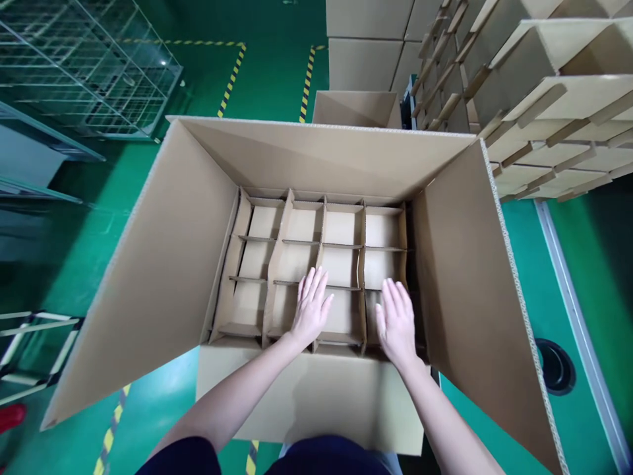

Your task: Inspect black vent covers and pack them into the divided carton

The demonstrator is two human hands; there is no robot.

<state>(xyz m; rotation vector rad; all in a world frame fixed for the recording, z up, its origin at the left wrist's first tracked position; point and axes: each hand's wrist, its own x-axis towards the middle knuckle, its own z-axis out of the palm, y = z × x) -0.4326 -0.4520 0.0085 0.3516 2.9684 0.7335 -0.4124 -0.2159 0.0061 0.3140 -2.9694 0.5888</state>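
A large open cardboard box [163, 264] stands in front of me with its flaps spread outward. Inside sits a cardboard divider grid [297, 243] that splits the box into several empty cells. My left hand [310, 307] lies flat, palm down, on the divider near the front middle. My right hand [395, 322] rests flat on the divider's front right part, fingers slightly apart. Neither hand holds anything.
Stacks of assembled cardboard dividers [558, 105] stand at the right rear. More cardboard boxes [366, 46] are behind the open box. A wire mesh cage [93, 66] stands at the far left on the green floor [257, 72] with yellow-black tape lines. A metal frame [30, 343] lies at lower left.
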